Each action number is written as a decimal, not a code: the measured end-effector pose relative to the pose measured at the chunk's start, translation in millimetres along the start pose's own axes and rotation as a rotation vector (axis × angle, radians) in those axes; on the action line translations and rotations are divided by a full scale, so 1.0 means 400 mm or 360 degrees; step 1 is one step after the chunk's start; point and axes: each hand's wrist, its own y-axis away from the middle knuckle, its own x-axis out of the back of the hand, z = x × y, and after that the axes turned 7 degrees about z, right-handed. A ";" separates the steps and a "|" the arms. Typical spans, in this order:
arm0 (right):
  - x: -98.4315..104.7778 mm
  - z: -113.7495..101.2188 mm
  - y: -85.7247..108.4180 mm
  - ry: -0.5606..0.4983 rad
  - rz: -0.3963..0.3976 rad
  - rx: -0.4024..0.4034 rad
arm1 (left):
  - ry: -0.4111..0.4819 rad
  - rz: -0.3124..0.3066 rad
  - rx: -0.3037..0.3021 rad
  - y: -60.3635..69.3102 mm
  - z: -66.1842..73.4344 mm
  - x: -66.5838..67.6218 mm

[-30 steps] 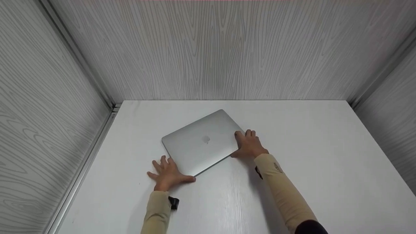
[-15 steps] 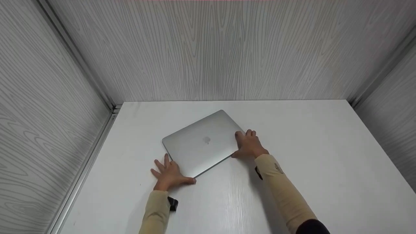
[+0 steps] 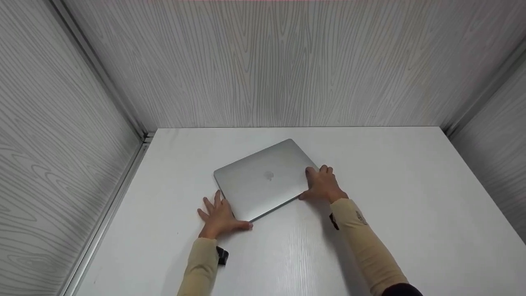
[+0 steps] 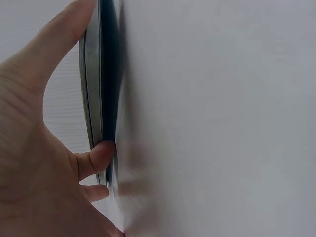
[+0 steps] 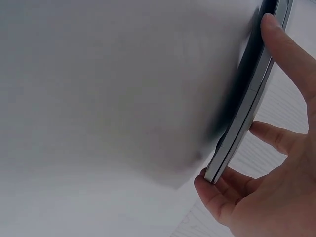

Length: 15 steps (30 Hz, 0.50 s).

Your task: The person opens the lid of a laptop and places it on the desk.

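A closed silver laptop (image 3: 263, 181) with an apple logo on its lid lies at a slant near the middle of the white table. At its near left corner, my left hand (image 3: 220, 218) holds it, thumb along the front edge and a bent finger on the left edge; the other fingers fan out. In the left wrist view, a fingertip (image 4: 102, 154) bears on the laptop's side (image 4: 93, 84). My right hand (image 3: 324, 185) grips the near right corner, thumb at the front edge, one finger on the lid. The right wrist view has its fingers curled round the laptop's corner (image 5: 237, 133).
The white table (image 3: 390, 185) extends to both sides. A pale wood-grain panel (image 3: 263, 65) stands behind it, with similar panels at the left (image 3: 61, 144) and right (image 3: 501, 164). Black wrist straps show at both sleeves.
The laptop has shifted a little to the right, and both hands have moved with it. The left index finger has drawn in against the laptop's left edge.
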 end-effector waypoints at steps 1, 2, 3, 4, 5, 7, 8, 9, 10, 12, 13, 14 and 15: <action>0.002 0.001 0.002 -0.0007 0.0001 0.0004 | -0.0011 -0.0010 0.0003 -0.001 0.002 0.001; 0.004 0.002 0.003 -0.0012 0.0006 0.0006 | -0.0018 -0.0020 0.0005 -0.003 0.003 0.001; 0.005 0.002 0.004 -0.0017 0.0009 0.0002 | -0.0022 -0.0022 -0.0003 -0.005 0.005 0.001; 0.007 0.003 0.006 -0.0018 0.0014 -0.0004 | -0.0024 -0.0021 -0.0015 -0.007 0.006 0.001; 0.008 0.005 0.007 -0.0019 0.0015 -0.0016 | -0.0026 -0.0024 -0.0024 -0.009 0.008 0.000; 0.011 0.008 0.011 -0.0017 0.0019 -0.0039 | -0.0026 -0.0020 -0.0047 -0.012 0.012 -0.002; 0.011 0.010 0.013 -0.0016 0.0019 -0.0049 | -0.0029 -0.0013 -0.0058 -0.015 0.013 -0.003; 0.011 0.012 0.015 -0.0018 0.0016 -0.0058 | -0.0033 -0.0005 -0.0065 -0.016 0.015 -0.004; 0.011 0.014 0.017 -0.0021 0.0014 -0.0065 | -0.0036 -0.0005 -0.0064 -0.018 0.017 -0.004; 0.011 0.017 0.023 -0.0036 0.0018 -0.0084 | -0.0046 0.0001 -0.0069 -0.021 0.021 -0.005; 0.011 0.019 0.026 -0.0038 0.0026 -0.0088 | -0.0046 0.0000 -0.0073 -0.021 0.023 -0.006; 0.010 0.020 0.030 -0.0044 0.0030 -0.0099 | -0.0044 -0.0004 -0.0076 -0.022 0.025 -0.006; 0.009 0.022 0.032 -0.0045 0.0036 -0.0105 | -0.0041 -0.0008 -0.0079 -0.022 0.027 -0.007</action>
